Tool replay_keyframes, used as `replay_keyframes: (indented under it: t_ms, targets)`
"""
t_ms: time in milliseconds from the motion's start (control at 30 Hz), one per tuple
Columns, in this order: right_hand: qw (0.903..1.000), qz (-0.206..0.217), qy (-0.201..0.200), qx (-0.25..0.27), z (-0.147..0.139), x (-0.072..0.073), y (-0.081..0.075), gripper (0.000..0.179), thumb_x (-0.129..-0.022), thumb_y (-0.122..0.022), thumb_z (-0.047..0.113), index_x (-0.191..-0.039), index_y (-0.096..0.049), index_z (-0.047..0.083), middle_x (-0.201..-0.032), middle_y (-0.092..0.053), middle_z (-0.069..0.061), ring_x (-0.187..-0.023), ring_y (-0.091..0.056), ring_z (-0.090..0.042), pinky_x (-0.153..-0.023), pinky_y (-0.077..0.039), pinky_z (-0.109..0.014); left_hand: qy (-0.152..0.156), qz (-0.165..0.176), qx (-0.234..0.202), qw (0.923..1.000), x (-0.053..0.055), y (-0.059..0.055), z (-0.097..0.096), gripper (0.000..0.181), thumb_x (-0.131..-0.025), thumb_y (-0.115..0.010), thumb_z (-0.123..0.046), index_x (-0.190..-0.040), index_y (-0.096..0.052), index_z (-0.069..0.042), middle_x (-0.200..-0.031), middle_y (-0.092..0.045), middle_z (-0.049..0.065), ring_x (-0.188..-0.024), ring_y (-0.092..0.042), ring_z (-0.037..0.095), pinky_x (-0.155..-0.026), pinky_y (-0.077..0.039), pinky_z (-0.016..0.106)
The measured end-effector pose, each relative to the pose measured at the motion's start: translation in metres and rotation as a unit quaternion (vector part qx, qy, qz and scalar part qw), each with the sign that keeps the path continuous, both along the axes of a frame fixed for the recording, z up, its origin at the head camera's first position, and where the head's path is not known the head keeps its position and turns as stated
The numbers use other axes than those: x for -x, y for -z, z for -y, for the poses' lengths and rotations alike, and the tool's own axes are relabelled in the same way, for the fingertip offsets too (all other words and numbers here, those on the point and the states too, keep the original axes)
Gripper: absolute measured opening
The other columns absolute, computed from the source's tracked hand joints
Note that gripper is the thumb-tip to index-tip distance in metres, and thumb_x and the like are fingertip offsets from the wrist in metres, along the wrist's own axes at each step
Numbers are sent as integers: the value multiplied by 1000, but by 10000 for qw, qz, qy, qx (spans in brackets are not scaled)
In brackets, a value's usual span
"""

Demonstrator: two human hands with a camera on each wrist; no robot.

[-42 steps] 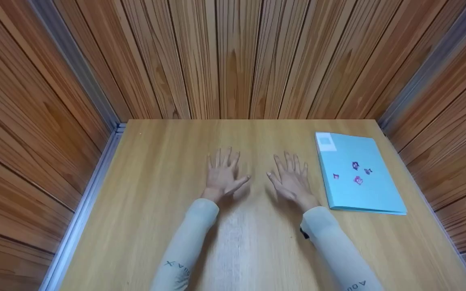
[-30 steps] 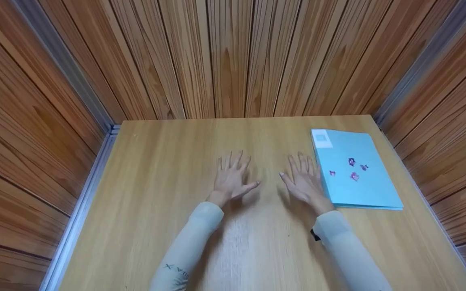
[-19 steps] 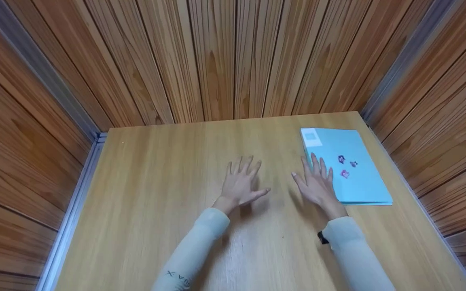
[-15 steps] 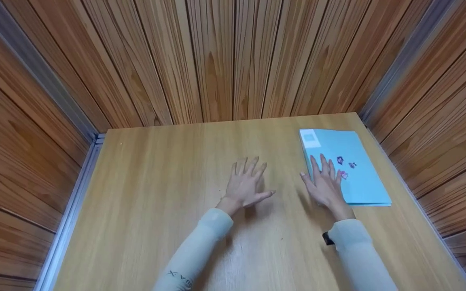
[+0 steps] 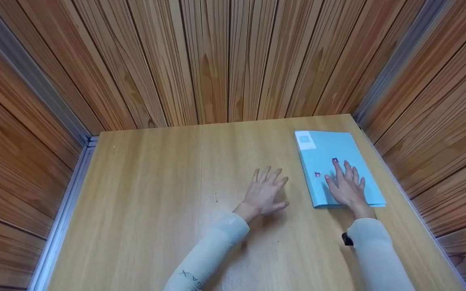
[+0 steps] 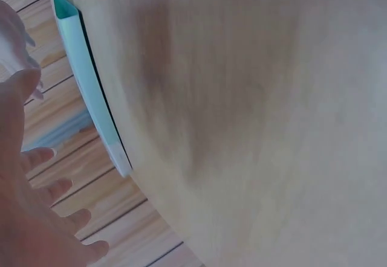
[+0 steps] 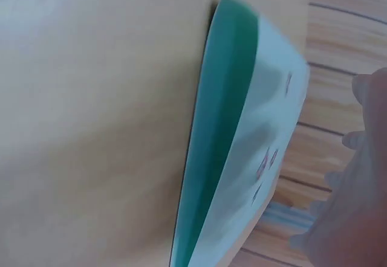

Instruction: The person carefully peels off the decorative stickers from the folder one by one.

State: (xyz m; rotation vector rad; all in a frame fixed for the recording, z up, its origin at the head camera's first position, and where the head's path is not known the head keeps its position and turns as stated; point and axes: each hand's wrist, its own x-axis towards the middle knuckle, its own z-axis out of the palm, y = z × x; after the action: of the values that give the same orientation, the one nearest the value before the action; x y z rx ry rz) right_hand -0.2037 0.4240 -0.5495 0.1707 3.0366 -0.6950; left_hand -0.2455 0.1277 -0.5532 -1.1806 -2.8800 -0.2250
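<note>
A light blue folder [image 5: 330, 147] lies on the right part of the table, with a white label at its far left corner and small pink stickers on its cover. My right hand [image 5: 348, 190] is over the folder's near half, fingers spread, hiding some stickers. In the right wrist view a gap shows between this hand [image 7: 357, 188] and the folder [image 7: 242, 176], whose near end gapes a little. My left hand [image 5: 262, 196] hovers above the table left of the folder, fingers spread, holding nothing. The left wrist view shows the folder's spine [image 6: 91, 80] beyond that hand [image 6: 36, 200].
The wooden table [image 5: 156, 202] runs back to a plank wall [image 5: 217, 60]. Plank walls with grey metal corner posts [image 5: 34, 76] stand at both sides. A metal rail [image 5: 61, 226] follows the table's left edge.
Both hands have moved right. My right hand has gone from beside the folder to over its cover, and my left hand has come nearer to it. The head view has shifted slightly.
</note>
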Motion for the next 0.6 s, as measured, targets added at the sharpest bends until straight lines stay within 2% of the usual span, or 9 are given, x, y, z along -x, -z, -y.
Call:
replay_keyframes:
  t_ms: [200, 367, 600]
  targets:
    - [9994, 342, -51, -5, -24, -3, 5, 69, -111, -29, 42, -164, -8, 4, -165, 5, -33, -147, 7, -62, -111, 8, -79, 190, 199, -32, 9996, -7, 4, -22, 70, -96, -62, -58, -156, -43, -30, -167, -30, 3, -156, -19, 35, -122, -20, 62]
    - [9989, 469, -20, 1, -41, -5, 13, 68, -110, -29, 39, -163, -7, 3, -164, 5, -36, -145, 8, -64, -109, 8, -80, 395, 204, 144, 9989, -11, 8, -40, 60, -100, -59, -52, -155, -46, -31, -166, -33, 0, -154, -25, 33, -123, -20, 58]
    - [9976, 676, -106, 132, -54, -9, 20, 72, -110, -28, 45, -163, -6, 1, -163, 8, -37, -145, 11, -64, -110, 9, -79, 648, 285, 131, 9974, -15, 10, -62, 53, -102, -57, -46, -152, -49, -30, -164, -36, -1, -153, -29, 31, -122, -24, 56]
